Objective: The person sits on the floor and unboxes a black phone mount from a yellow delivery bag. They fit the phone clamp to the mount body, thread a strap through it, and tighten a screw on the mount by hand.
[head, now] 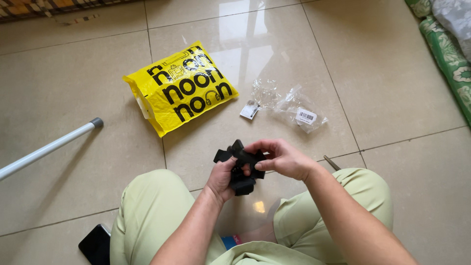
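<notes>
I sit on a tiled floor with my knees bent, in light green trousers. Both hands hold a small black strap-like item above the floor between my knees. My left hand grips its lower part from beneath. My right hand pinches its upper right part with thumb and fingers. Part of the black item is hidden inside my hands.
A yellow plastic mailing bag with black print lies ahead on the floor. Clear crumpled plastic wrappers with labels lie to its right. A white pole lies at left, a dark phone by my left leg, green patterned bedding at right.
</notes>
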A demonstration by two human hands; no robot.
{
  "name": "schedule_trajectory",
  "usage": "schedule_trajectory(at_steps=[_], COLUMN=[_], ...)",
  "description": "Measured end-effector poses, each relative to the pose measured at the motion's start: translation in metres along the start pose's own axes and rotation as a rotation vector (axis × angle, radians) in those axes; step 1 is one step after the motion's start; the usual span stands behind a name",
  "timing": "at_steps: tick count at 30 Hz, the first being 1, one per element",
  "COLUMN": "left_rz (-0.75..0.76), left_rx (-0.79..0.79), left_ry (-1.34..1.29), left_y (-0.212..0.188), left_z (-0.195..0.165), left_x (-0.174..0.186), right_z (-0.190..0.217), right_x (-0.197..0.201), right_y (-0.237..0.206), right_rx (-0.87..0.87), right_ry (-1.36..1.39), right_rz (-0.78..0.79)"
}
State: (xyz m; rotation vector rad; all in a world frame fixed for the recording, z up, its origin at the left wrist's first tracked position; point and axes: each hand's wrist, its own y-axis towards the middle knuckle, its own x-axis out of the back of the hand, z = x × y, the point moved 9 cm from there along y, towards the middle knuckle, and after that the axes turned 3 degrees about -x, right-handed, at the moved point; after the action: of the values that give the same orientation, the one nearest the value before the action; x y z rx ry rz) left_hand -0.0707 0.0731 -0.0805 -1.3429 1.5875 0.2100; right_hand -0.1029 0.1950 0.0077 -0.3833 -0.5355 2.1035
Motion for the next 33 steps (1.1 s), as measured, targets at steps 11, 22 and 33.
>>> schedule_trajectory(at_steps=[11,22,33], left_rz=[-0.179,-0.166,-0.143], left_rx=[0.04,0.033,-0.115], left_ry=[-0.047,-0.113,0.352], left_y=[-0.004,0.003,0.004], left_z=[-0.004,0.004,-0.013], left_x=[0.007,0.012,0.005], right_z=[-0.005,-0.011,-0.044], right_x=[0.013,0.006,-0.004], right_y=[0.016,0.01,0.032], right_rx=[0.079,0.246,0.065], right_ry=[-0.28,-0.371,-0.047], right_rz=[-0.198,-0.566,-0.299])
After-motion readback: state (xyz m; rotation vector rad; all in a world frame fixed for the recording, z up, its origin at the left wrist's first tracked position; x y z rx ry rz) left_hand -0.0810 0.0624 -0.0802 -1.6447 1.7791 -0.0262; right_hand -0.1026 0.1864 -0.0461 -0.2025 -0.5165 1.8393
